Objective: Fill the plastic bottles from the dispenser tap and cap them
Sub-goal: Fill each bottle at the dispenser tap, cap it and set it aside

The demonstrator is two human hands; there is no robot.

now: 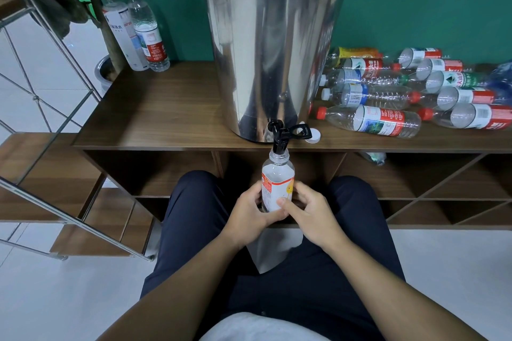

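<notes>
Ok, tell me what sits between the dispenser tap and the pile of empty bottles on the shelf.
A loose white cap lies on the wooden shelf, beside the tap and short of the empty bottles, in the head view.

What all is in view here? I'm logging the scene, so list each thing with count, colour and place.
Dispenser: one, shiny steel, on the wooden shelf top.
Tap: one, black, at the dispenser's base, over the held bottle's mouth.
Held bottle: one, clear, white-orange label, uncapped, below the tap.
Loose cap: one, white, right of the tap.
Upright bottles: two, black cap and red cap, far left of the shelf top.
Lying bottles: a dozen or so, clear, mostly red caps, right of the dispenser.
Left hand, right hand: both grip the held bottle.
</notes>
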